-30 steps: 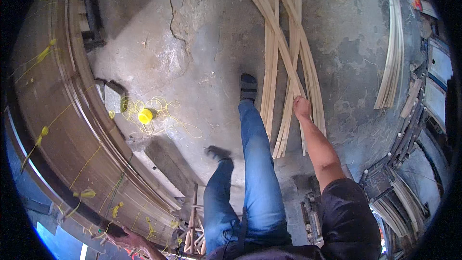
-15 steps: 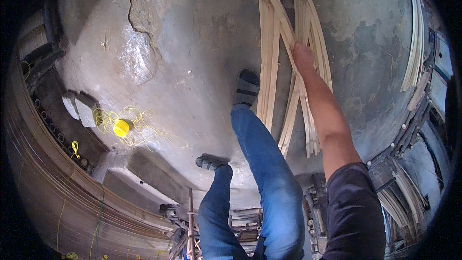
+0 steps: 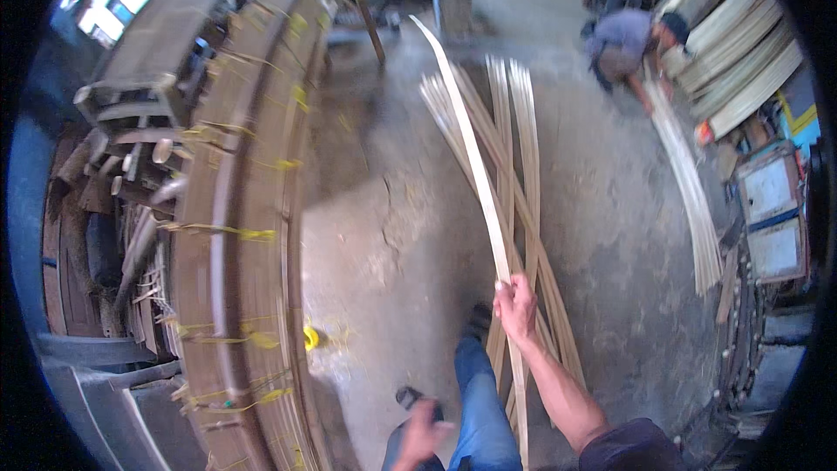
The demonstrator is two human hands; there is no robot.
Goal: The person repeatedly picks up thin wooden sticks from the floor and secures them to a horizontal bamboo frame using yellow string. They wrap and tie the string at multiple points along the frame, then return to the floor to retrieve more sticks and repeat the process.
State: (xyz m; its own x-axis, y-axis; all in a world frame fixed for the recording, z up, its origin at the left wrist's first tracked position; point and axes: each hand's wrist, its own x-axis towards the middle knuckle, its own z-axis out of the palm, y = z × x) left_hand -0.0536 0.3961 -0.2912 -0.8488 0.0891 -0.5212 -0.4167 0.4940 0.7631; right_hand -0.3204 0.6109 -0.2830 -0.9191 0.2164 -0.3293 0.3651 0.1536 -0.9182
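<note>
My right hand is closed round a long, pale bamboo or wooden slat. The slat rises away from me, its far tip bending to the left, while its near end runs down beside my leg. Below it, several groups of similar slats lie crossed over one another on the concrete floor. Smeared by motion, my left hand hovers low over my left leg, apart from the slat. How its fingers are set cannot be made out.
A tall stack of brown slats tied with yellow twine stands at left. Yellow twine lies on the floor near it. At far right a person crouches over another slat bundle. Wooden frames line the right side.
The view has swung up toward the room. My right hand now holds one slat raised above the crossed bundles, where before it reached down among them. My left hand has come into view.
</note>
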